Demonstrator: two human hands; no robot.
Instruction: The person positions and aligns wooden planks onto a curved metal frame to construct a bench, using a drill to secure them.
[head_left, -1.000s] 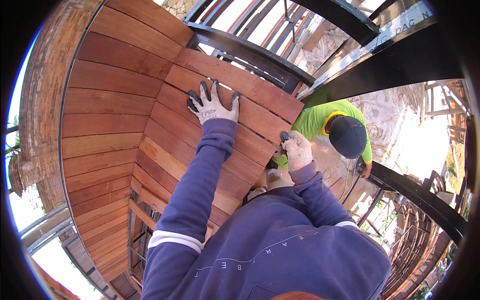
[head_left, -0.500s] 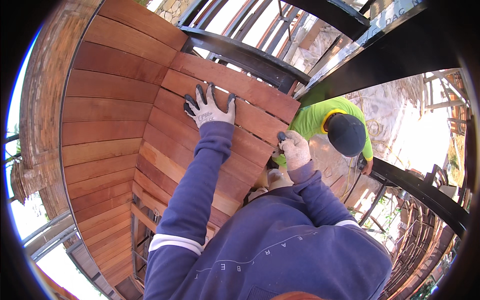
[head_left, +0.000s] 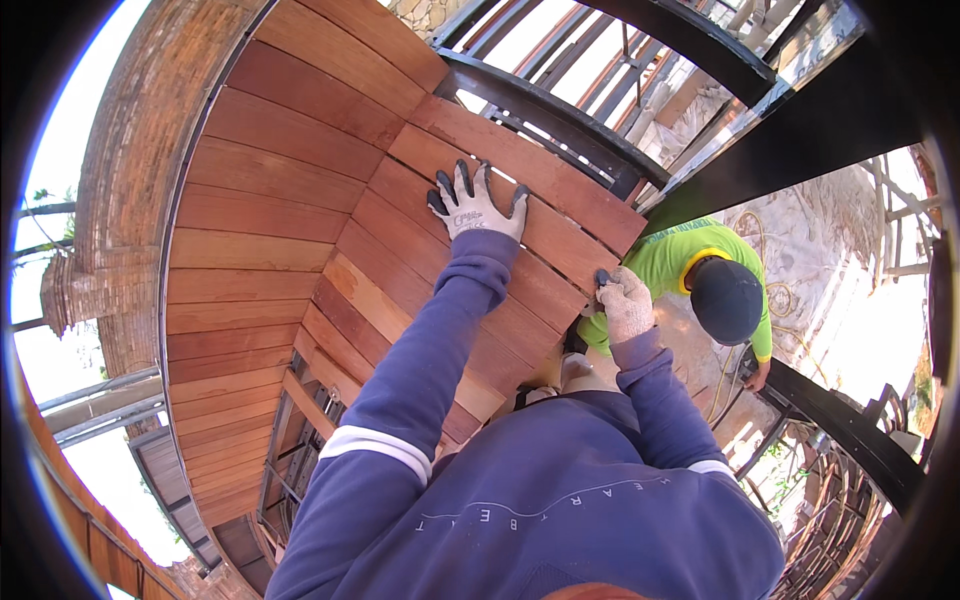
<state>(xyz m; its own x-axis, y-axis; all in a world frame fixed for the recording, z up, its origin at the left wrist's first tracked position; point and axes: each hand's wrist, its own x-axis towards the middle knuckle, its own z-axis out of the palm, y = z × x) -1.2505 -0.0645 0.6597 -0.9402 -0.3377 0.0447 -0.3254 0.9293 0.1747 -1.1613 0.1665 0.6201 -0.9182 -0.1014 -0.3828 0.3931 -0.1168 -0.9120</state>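
My left hand, in a pale glove with black fingertips, lies with fingers spread on a reddish-brown wooden board. Narrow gaps separate this board from its neighbours. At the board's right end my right hand, gloved too, is closed with its dark thumb tip against the edge. Its other fingers are mostly hidden. A further wooden board lies along the far side, beside a black metal beam.
On the right, a person in a bright green shirt and dark cap bends close to my right hand. Black steel beams cross above them. More boards curve away on the left, beside a layered brown edge.
The view has shifted, so boards, hands and the other person appear farther right. Both my hands keep about the same places on the boards.
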